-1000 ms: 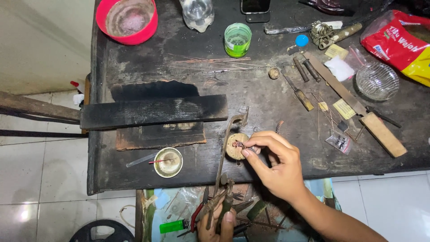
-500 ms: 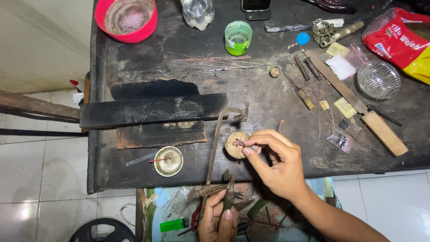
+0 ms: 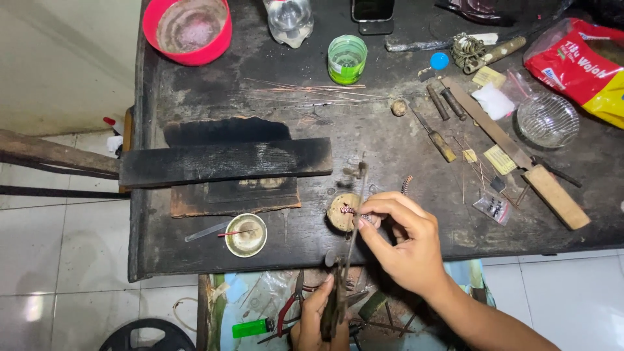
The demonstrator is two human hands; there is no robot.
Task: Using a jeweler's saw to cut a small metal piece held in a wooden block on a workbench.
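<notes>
Scorched dark workbench (image 3: 195, 97) over white tiles (image 3: 58, 260)

Table (image 3: 214, 97): black, charred. Bowl (image 3: 221, 45): red. Cup (image 3: 346, 58): green. Bag (image 3: 575, 65): red and yellow. Cap (image 3: 439, 60): blue. Lighter (image 3: 250, 327): green. Pliers (image 3: 286, 311): red handles. Dish (image 3: 246, 234): brass-coloured.

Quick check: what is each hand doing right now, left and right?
Left hand: closed around the handles of long thin tongs.
Right hand: fingertips pinched on a small wire piece at the round wooden block.
</notes>
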